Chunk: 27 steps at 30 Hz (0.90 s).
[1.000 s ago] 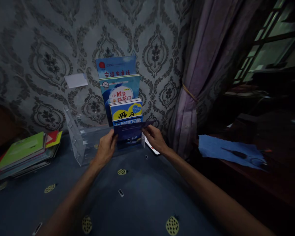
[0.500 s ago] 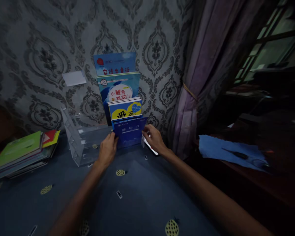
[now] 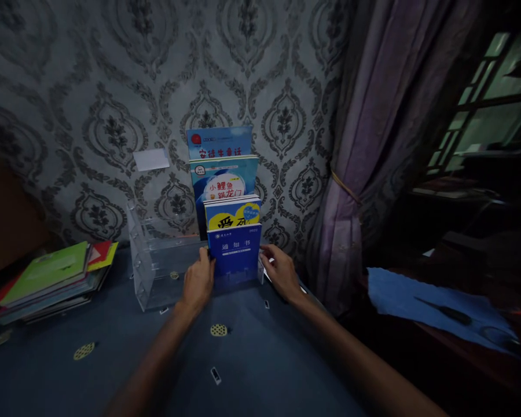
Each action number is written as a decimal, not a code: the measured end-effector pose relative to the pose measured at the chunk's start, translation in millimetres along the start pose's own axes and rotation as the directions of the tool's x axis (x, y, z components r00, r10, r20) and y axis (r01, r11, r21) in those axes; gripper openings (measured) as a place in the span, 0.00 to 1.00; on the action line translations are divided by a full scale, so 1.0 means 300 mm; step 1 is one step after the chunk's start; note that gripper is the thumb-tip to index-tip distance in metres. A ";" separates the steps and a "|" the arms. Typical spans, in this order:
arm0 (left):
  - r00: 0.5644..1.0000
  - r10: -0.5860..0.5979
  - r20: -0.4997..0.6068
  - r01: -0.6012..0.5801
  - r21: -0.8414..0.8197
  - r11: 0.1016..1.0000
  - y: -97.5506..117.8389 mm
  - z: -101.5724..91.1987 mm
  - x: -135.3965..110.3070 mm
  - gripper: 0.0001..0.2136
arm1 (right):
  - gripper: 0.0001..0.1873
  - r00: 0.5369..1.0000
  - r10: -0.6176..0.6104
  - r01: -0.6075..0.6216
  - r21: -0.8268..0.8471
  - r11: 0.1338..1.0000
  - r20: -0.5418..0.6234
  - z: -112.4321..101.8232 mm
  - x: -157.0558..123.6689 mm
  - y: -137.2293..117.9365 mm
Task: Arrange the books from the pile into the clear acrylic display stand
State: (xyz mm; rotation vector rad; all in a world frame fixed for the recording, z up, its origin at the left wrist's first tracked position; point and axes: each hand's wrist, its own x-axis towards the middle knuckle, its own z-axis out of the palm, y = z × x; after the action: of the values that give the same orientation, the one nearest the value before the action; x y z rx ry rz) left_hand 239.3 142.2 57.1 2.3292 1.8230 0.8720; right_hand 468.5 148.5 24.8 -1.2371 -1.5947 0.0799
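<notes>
A dark blue booklet [image 3: 235, 252] stands upright in the front slot of a clear acrylic tiered rack [image 3: 156, 272] against the wall. My left hand [image 3: 198, 282] grips its left edge and my right hand [image 3: 279, 274] holds its right edge, fingers curled. Behind it, stepped upward, stand a yellow and blue book [image 3: 233, 215], a light blue book with a white circle [image 3: 224, 178] and a blue book with red characters [image 3: 219, 143].
A stack of books with a green cover on top [image 3: 52, 279] lies at the left on the dark blue patterned cloth [image 3: 226, 370]. A purple curtain [image 3: 364, 156] hangs at the right. A blue cloth [image 3: 434, 307] lies on a dark surface at the right, under a window.
The dark blue booklet went from tilted flat in my hands to standing upright in the rack's front slot. Both hands stayed on its edges. The camera view shifted downward.
</notes>
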 end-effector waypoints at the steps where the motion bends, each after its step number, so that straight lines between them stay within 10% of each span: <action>1: 1.000 0.005 0.011 -0.005 0.005 1.000 0.002 -0.004 0.001 0.02 | 0.15 1.000 -0.002 0.002 -0.002 1.000 -0.002 0.002 -0.001 0.000; 27: 0.997 -0.009 0.075 0.006 0.042 0.999 0.025 -0.030 0.007 0.06 | 0.19 0.998 0.052 -0.052 -0.017 0.998 -0.029 0.055 -0.075 -0.003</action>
State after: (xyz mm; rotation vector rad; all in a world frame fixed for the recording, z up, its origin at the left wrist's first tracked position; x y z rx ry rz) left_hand 242.2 139.1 68.2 2.3437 1.8368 0.7421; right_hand 453.2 139.9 3.1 -1.2883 -1.5416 0.0807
